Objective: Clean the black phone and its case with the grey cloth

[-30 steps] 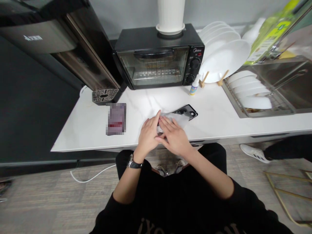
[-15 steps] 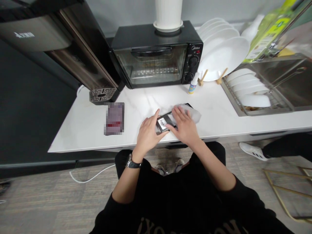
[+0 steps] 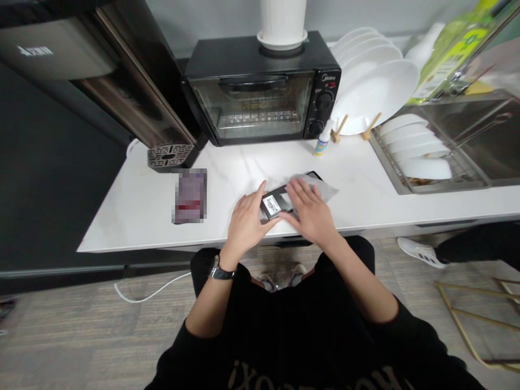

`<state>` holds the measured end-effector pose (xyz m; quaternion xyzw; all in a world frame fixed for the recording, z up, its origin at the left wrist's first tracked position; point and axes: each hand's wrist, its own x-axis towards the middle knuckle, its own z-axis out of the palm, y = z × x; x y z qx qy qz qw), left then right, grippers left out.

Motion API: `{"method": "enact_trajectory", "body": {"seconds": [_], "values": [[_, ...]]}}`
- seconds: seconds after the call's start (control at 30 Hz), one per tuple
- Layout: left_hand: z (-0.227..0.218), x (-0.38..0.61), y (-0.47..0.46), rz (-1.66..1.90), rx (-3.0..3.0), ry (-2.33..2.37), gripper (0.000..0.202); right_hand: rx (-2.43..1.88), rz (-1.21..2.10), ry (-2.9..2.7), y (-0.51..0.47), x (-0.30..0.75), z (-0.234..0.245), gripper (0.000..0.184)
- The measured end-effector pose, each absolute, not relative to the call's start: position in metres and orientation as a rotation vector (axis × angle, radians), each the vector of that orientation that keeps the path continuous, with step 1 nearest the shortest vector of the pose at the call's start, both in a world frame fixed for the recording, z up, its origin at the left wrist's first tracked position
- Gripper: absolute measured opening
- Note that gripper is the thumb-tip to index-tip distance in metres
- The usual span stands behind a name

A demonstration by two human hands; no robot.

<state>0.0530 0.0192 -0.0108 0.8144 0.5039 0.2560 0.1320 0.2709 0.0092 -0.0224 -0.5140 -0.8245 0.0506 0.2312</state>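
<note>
A black phone (image 3: 279,198) with a white sticker lies on the white counter (image 3: 142,216) in front of me. My left hand (image 3: 246,223), a watch on its wrist, grips the phone's near left end between thumb and fingers. My right hand (image 3: 311,214) lies flat with fingers spread, pressing a thin white cloth (image 3: 323,187) onto the phone's far part. The cloth hides most of that end.
A black toaster oven (image 3: 260,89) stands at the back with a white pot on top. A small spray bottle (image 3: 323,141), white plates in a rack (image 3: 376,86) and a dish drainer (image 3: 422,157) are right. A blurred card (image 3: 190,195) lies left. Another person's shoe (image 3: 420,253) shows lower right.
The cloth under my right hand slid from the phone's near end to its far end, uncovering the sticker. My left hand now grips the near end.
</note>
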Motion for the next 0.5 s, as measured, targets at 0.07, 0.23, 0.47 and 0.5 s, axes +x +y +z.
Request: {"method": "enact_trajectory", "body": {"seconds": [0.07,0.23,0.47,0.5], "values": [[-0.012,0.051,0.019,0.713,2.370,1.474,0.095,-1.188,0.189,-2.417,-0.001,0.251,-0.021,0.087],[-0.012,0.050,0.018,0.705,2.380,1.466,0.093,-1.112,0.202,-2.472,0.005,0.250,-0.021,0.077],[-0.013,0.052,0.019,0.733,2.370,1.459,0.097,-1.369,0.132,-2.288,0.010,0.251,-0.021,0.088],[-0.014,0.051,0.019,0.718,2.371,1.469,0.093,-1.258,0.160,-2.358,0.002,0.242,-0.021,0.088]]}}
